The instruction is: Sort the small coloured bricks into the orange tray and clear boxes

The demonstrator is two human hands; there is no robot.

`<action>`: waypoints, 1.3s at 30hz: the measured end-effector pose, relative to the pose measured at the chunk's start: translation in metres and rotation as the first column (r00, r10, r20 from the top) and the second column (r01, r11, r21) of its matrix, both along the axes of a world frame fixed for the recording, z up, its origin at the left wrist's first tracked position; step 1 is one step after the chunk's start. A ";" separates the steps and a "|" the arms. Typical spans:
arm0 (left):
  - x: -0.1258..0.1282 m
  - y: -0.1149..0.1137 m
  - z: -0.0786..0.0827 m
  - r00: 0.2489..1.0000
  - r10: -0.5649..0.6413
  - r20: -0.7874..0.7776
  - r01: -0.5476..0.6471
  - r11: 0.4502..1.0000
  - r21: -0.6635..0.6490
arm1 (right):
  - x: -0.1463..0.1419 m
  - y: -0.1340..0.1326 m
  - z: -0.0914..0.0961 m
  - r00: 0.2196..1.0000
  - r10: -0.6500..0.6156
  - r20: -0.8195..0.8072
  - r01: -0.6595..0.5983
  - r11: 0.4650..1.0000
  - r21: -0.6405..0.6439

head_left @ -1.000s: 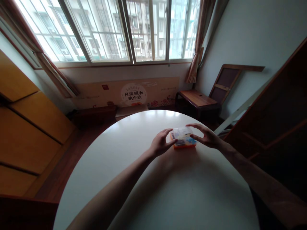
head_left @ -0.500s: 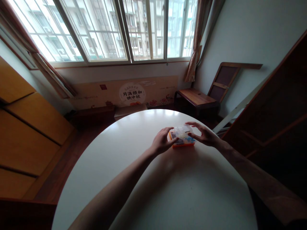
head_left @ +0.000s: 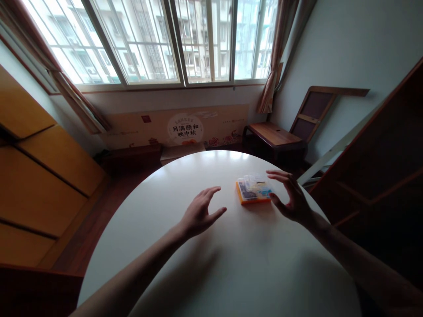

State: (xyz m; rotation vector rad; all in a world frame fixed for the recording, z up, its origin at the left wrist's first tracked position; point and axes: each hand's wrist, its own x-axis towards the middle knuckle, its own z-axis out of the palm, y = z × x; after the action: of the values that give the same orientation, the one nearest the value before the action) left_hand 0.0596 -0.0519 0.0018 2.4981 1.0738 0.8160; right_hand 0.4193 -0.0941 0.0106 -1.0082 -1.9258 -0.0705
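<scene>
An orange plastic box with a clear lid [head_left: 254, 190] lies flat on the white round table [head_left: 158, 207]. Through the lid show dark, pale and blue contents, too small to name. To the left of the box, apart from it, my left hand [head_left: 201, 213] is open with thumb and fingers spread and nothing in it. At the box's right edge hovers my right hand [head_left: 291, 196], its fingers curved and apart. Its thumb tip is very near the box corner; whether it touches I cannot tell.
Beyond the table's far edge lie a low cardboard box [head_left: 183, 151] and a printed banner [head_left: 185, 125] under the window. A wooden chair [head_left: 280, 134] stands at the back right. Yellow cabinets [head_left: 53, 163] line the left side, and a dark wooden panel [head_left: 370, 176] rises at the right.
Both hands have let go of the box. My left hand has drawn back left and nearer; my right hand has shifted right. The box stays on the table. The view has turned slightly left.
</scene>
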 end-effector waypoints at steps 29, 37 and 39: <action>-0.064 -0.040 -0.025 0.880 -0.250 -0.404 0.234 0.968 -0.088 | -0.092 -0.018 -0.042 0.788 0.555 0.266 -0.316 0.736 -0.599; -0.064 -0.041 -0.024 0.890 -0.248 -0.382 0.239 0.968 -0.073 | -0.093 -0.019 -0.040 0.783 0.555 0.282 -0.308 0.739 -0.599; -0.063 -0.041 -0.024 0.895 -0.246 -0.373 0.236 0.969 -0.072 | -0.093 -0.020 -0.039 0.780 0.554 0.289 -0.302 0.739 -0.602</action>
State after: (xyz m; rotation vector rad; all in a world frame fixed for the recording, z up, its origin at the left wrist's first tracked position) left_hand -0.0038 -0.0933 -0.0217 2.7635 0.8441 0.2484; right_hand 0.3261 -0.1137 -0.0283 -0.8842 -2.6711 0.5878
